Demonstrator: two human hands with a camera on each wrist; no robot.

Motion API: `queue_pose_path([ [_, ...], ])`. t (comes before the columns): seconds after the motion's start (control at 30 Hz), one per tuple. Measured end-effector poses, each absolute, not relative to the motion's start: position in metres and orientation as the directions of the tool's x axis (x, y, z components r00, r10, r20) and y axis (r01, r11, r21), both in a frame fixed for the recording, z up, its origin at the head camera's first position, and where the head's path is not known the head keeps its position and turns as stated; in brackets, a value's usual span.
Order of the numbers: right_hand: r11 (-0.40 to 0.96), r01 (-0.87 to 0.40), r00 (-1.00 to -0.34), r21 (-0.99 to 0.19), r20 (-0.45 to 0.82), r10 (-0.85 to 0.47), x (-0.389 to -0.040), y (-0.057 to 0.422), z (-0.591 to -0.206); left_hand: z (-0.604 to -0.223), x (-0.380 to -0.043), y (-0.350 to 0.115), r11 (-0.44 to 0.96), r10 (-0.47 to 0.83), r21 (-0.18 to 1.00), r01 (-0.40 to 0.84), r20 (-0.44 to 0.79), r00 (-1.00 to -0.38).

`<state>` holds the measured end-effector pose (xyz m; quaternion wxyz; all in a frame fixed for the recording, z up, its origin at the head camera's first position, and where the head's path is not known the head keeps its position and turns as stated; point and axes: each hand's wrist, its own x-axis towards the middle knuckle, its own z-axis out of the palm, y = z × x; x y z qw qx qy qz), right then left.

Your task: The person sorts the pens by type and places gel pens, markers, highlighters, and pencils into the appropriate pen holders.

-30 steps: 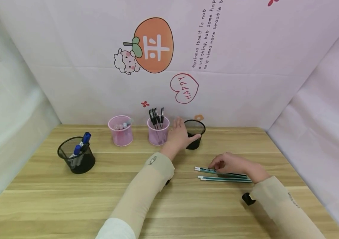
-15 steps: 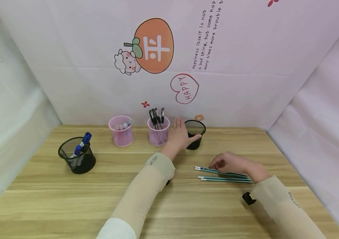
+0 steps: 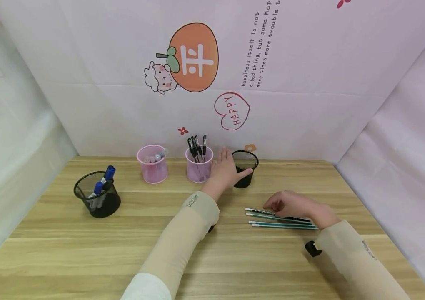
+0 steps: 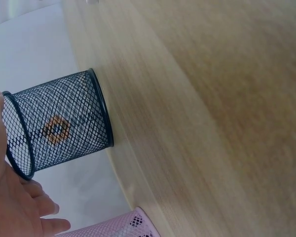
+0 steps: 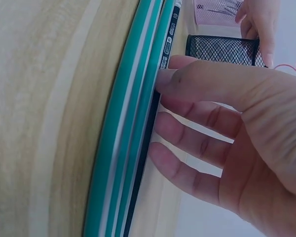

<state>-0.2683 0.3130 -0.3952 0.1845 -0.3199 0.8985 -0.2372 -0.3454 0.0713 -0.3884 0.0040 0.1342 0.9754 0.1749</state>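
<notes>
My right hand [image 3: 291, 204] pinches a dark pencil [image 3: 258, 211] between thumb and fingers, low over the table. Several green striped pencils [image 3: 285, 225] lie close beside it, and in the right wrist view the green pencils [image 5: 119, 123] run alongside the dark one. At the back, my left hand [image 3: 223, 168] spreads its fingers by a black mesh pen cup [image 3: 245, 180], with the thumb across the cup's near side. The left wrist view shows the thumb at the rim of the mesh cup [image 4: 64, 123], while the other fingers extend beside it. No contents show inside that cup.
Left of my left hand stands a pink cup [image 3: 194, 173] with several black pens. Another pink cup [image 3: 154, 173] holds pale capped pens. A black mesh cup [image 3: 106, 206] with blue-capped markers is farther left. A white printed cloth [image 3: 291, 125] backs the wooden table [image 3: 85, 258].
The dark pencil has come slightly up and apart from the green pencil next to it, in my right hand's pinch. My left hand stays by the black mesh cup.
</notes>
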Motion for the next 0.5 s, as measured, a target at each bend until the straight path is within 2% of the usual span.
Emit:
queue_pose_path([
  [0.5, 0.677, -0.508, -0.711, -0.532, -0.185, -0.678, -0.2679, 0.3154, -0.3956, -0.3883, -0.3458, 0.0723, 0.907, 0.261, 0.334, 0.257, 0.033, -0.965],
])
